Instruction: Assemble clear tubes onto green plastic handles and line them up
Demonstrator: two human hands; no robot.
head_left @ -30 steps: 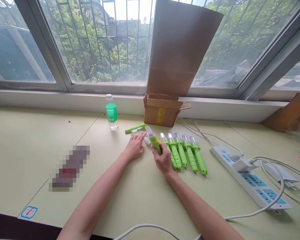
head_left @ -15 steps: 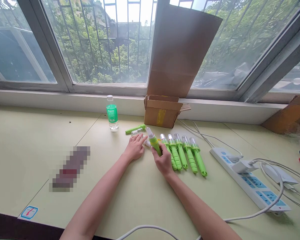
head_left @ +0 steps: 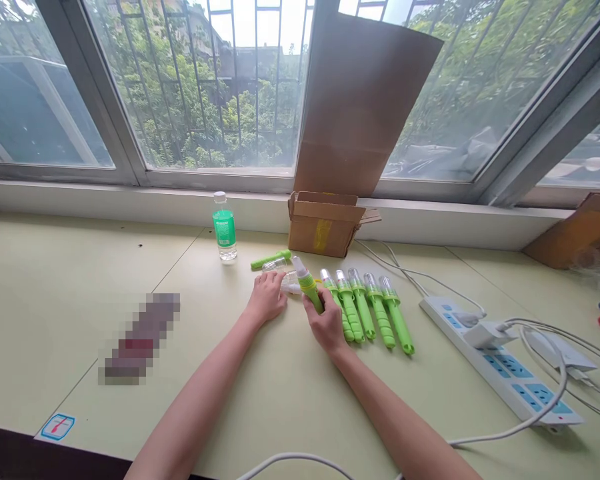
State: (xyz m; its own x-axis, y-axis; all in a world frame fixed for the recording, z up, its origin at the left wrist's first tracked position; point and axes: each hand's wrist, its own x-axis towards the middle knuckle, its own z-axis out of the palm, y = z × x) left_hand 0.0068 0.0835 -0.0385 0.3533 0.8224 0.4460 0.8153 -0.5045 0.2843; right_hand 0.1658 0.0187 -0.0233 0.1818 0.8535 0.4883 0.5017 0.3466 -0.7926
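Note:
My right hand is wrapped around a green ribbed stick with a yellow ring, its white tip tilted up and away from me. To its left, my left hand rests low on the table with fingers bent; what lies under them is partly hidden. By its fingertips are a clear plastic cap and a small white part. Just beyond it lie another clear cap and a bare green handle. Several green sticks with clear caps lie in a row right of my right hand.
A water bottle stands at the back left, and an open cardboard box sits by the window. The power strip with white cables takes up the right side. A pixelated dark object lies on the left.
My left hand has drawn back slightly to the left and bent its fingers, uncovering more of the clear cap and white part. My right hand holds the stick almost unmoved.

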